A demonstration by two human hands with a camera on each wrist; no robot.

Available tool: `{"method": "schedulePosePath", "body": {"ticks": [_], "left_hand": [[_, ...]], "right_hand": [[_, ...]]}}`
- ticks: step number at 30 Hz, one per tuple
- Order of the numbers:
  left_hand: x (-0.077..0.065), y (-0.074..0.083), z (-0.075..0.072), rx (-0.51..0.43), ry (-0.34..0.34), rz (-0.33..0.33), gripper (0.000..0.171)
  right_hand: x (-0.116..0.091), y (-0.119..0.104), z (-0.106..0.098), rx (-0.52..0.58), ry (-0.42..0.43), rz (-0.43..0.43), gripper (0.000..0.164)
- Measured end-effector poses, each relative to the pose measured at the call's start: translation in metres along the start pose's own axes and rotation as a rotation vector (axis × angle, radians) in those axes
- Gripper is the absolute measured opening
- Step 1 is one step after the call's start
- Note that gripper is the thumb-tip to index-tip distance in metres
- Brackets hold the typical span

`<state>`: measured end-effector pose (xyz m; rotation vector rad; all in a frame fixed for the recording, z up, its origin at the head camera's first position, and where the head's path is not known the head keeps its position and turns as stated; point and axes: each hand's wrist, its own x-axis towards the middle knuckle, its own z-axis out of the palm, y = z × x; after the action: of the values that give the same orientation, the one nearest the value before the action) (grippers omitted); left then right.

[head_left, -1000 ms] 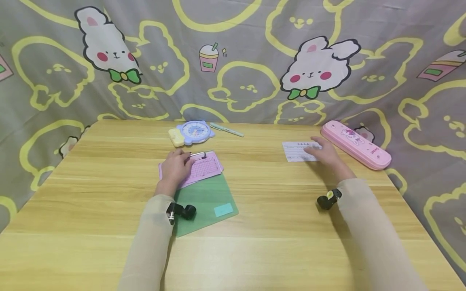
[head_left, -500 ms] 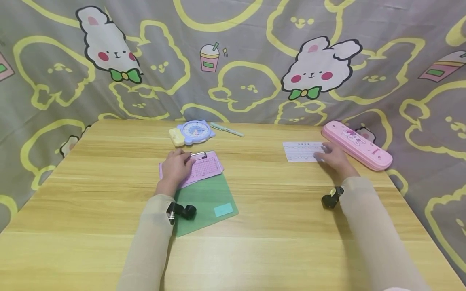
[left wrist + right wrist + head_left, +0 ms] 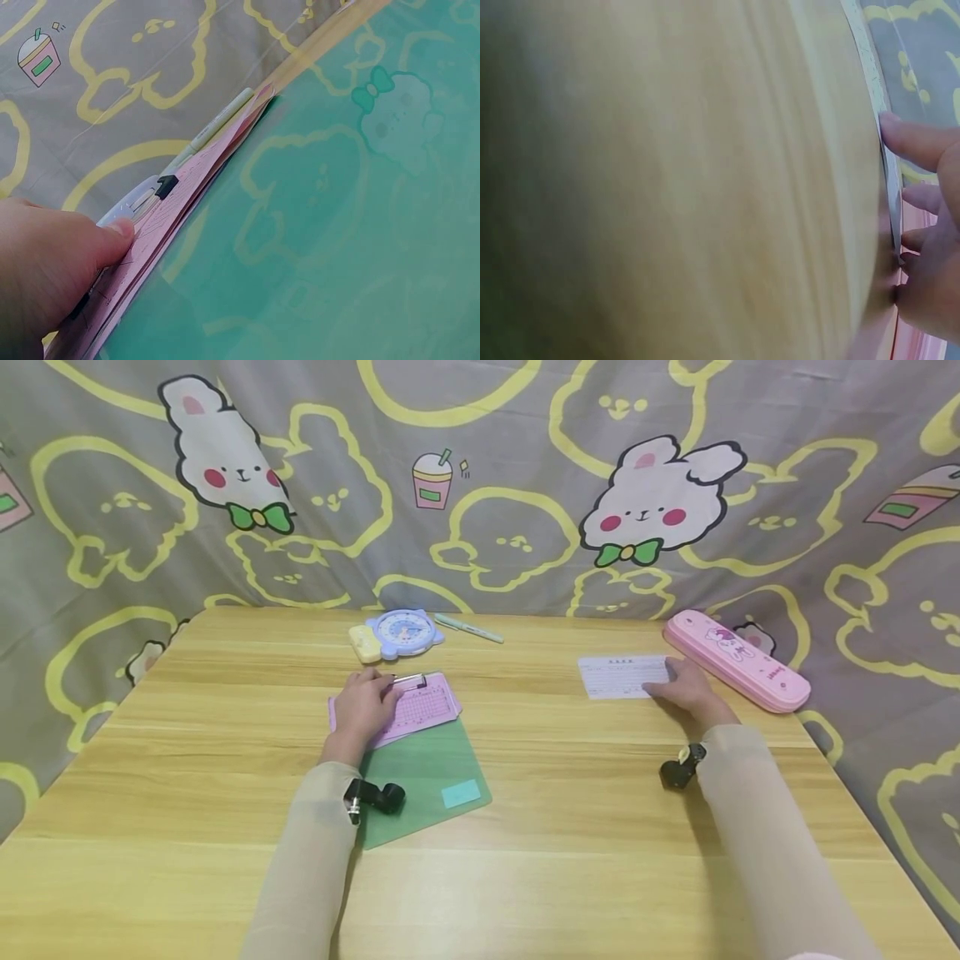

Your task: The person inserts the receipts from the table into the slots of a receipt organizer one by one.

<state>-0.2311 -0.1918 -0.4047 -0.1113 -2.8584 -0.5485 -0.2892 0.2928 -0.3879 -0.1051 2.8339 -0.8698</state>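
My left hand (image 3: 363,706) grips the metal clip (image 3: 408,681) at the top of a green see-through clipboard (image 3: 427,768). In the left wrist view, its thumb lies on that clip. Pink gridded sheets (image 3: 420,710) are under the clip and cover the board's upper part. To the right, my right hand (image 3: 688,687) pinches the right end of a white printed paper slip (image 3: 615,677). The right wrist view has the slip nearly edge-on, thumb on one face; the fingers' hold behind it is partly hidden.
A pink pencil case (image 3: 738,660) lies just right of my right hand. At the back are a blue clock-like toy (image 3: 405,632), a yellow block (image 3: 364,644) and a pale green pen (image 3: 468,628). A patterned curtain (image 3: 517,468) hangs behind the table.
My right hand has drawn back rightward from over the slip to its right end and taken hold there. The slip has shifted slightly toward me. My left hand stays put.
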Motion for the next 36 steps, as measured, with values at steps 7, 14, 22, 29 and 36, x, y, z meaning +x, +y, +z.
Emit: {"method": "schedulePosePath", "body": {"ticks": [7, 14, 22, 29, 36], "left_hand": [[0.0002, -0.0004, 0.0012, -0.005, -0.002, -0.005, 0.037], [0.0007, 0.0001, 0.0017, -0.01, -0.001, -0.01, 0.037], [0.0008, 0.0002, 0.0014, -0.01, -0.004, -0.019, 0.038], [0.0006, 0.0007, 0.0009, -0.013, -0.003, -0.018, 0.037], [0.0, 0.0004, 0.0012, -0.013, 0.01, -0.014, 0.037]], "right_hand": [[-0.0016, -0.0016, -0.0001, -0.082, -0.072, 0.038, 0.091], [-0.0044, 0.0014, 0.0015, -0.113, -0.054, -0.006, 0.091], [-0.0028, 0.0073, 0.0065, -0.147, -0.018, -0.032, 0.089], [-0.0045, 0.0043, 0.0073, -0.122, -0.013, -0.008, 0.084], [-0.0063, 0.0041, 0.0089, -0.134, -0.009, 0.018, 0.082]]}}
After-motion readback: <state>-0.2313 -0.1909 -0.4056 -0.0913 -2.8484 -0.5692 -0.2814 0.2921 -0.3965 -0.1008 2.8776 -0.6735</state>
